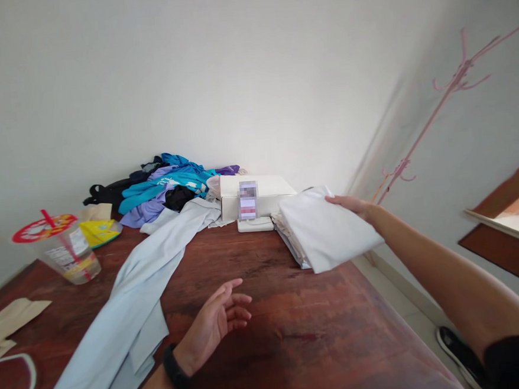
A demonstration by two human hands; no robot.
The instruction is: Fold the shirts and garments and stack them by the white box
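Note:
At the right end of the wooden table [268, 324], my right hand [353, 204] holds a folded white garment [328, 231] by its far edge. That garment lies over a stack of folded clothes [292, 239], and some of its cloth sticks out past the stack on the right. Whether it rests fully on the stack I cannot tell. My left hand [215, 322], with a black band at the wrist, is over the front middle of the table, fingers apart and holding nothing. Left of it, a long light grey-blue garment [128, 292] stretches loosely across the table.
Against the wall is a heap of clothes [165, 183], beside a white box [259, 185]. A plastic cup [70, 255] with a red straw stands left, near a yellow packet [100, 232] and brown paper [15, 321]. A pink coat rack [432, 117] leans right; a shoe [457, 352] lies on the floor.

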